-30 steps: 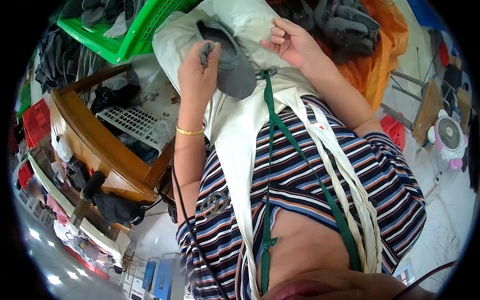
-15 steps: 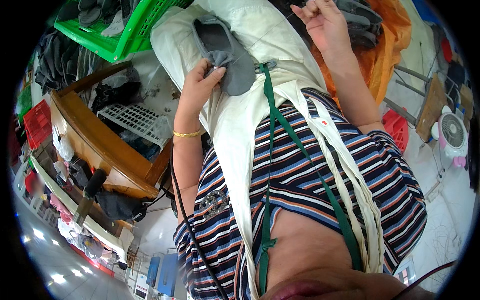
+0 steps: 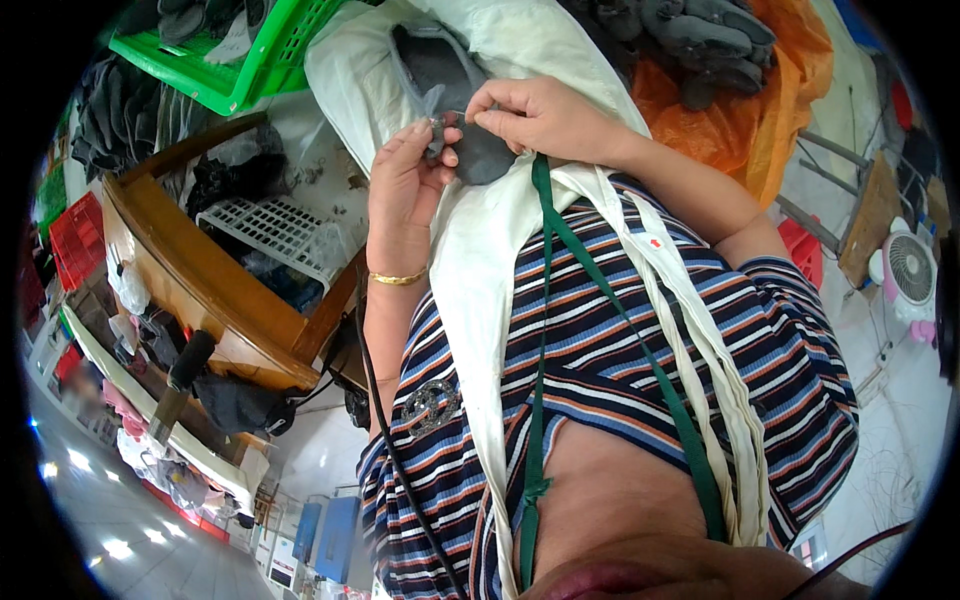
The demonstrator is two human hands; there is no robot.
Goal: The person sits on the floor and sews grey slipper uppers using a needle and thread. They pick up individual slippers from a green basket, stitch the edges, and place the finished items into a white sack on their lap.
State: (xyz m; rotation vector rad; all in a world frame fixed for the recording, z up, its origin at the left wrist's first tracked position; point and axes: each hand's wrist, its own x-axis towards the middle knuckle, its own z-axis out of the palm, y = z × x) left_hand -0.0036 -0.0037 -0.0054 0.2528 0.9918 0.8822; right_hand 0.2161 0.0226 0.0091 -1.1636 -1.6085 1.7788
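Observation:
A grey fabric slipper (image 3: 435,62) lies across my lap on the white apron (image 3: 545,40), its opening facing up. My left hand (image 3: 405,165) is closed at the slipper's front, pinching a small grey fabric bow (image 3: 434,132) between thumb and fingers. From the right, my right hand (image 3: 545,115) reaches over the toe with thumb and forefinger pressed together beside the bow. A fine thread shows at those fingertips, running to the bow; whether a needle is there too is too small to tell. The toe is partly hidden behind both hands.
A green crate (image 3: 235,85) with grey slippers stands at upper left, above a wooden drawer-like frame (image 3: 190,285) and a white plastic basket (image 3: 265,250). More grey slippers (image 3: 705,40) lie on orange cloth (image 3: 680,120) at upper right. A fan (image 3: 908,260) stands far right.
My right hand has come down and left from the upper right, where it held the thread drawn out, to the bow. My left hand has turned and now lifts the bow.

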